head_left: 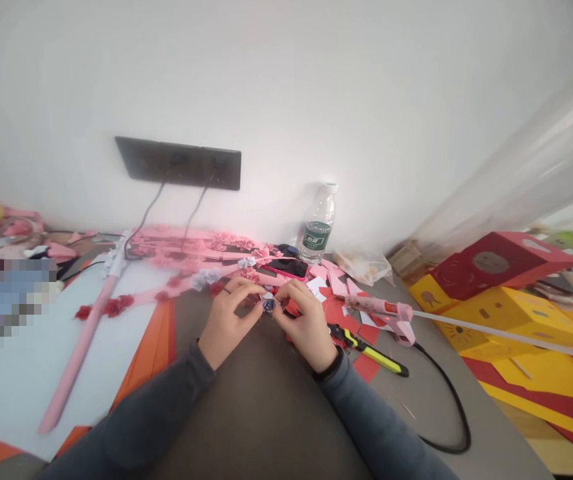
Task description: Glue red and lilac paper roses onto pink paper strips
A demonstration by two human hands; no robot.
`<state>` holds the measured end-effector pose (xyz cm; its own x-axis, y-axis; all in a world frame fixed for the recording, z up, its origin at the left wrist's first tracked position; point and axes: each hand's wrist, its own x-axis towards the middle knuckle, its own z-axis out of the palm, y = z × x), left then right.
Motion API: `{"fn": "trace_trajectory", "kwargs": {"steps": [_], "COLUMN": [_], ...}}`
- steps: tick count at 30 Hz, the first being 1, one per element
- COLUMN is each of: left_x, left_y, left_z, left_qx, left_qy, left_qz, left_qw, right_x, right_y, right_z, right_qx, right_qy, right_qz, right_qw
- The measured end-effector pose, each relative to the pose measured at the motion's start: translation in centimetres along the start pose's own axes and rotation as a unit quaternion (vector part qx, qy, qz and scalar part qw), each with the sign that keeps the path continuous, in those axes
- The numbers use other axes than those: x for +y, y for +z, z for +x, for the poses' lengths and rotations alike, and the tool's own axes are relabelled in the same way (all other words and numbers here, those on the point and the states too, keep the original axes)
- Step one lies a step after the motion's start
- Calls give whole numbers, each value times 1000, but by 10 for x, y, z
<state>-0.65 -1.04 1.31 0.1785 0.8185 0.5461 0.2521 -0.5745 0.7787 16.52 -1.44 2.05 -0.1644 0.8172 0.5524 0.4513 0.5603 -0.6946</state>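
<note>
Pinching a small blue-and-white piece between their fingertips, the left hand and the right hand meet above the middle of the gray table, thumbs and forefingers closed on it from either side; the fingers hide much of its shape. Beyond the hands, a clear bottle stands upright near the wall, its white cap on and a green label around its middle; how much liquid it holds cannot be made out. Just to the bottle's right lies a crumpled clear plastic bag with something pale and yellowish inside, too blurred to identify. At the far right, a red box rests on a yellow box, both with cut-out or drawn patterns on their sides; their insides are hidden. A pink glue gun lies right of the right hand, a long translucent stick running from its rear. Between gun and hand lies a yellow-and-black cutter, near scattered red paper pieces. A phone lies behind the fingers, and left of the left hand a pink tube crosses a white sheet.
</note>
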Motion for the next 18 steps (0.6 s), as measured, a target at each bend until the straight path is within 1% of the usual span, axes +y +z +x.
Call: {"fn": "trace_trajectory", "kwargs": {"steps": [4,9,14,18], "left_x": [-1,-4,-4,-2], "left_y": [-1,-4,-6,-5], "left_z": [1,4,5,5], "left_qx": [0,-31,-45,-52], "left_qy": [-8,0,-29,-43], "left_qz": [-28,-11,-9,-39], "left_qw": [1000,999,999,997], "right_x": [1,7,11,12], "right_y": [-2,-5,-6,-9], "right_z": [2,6,6,7], "right_qx": [-22,-63,-93,-116], "right_qy": [7,34,54,70], "right_qz": [41,83,117,140], "right_qw": [999,994,987,981]}}
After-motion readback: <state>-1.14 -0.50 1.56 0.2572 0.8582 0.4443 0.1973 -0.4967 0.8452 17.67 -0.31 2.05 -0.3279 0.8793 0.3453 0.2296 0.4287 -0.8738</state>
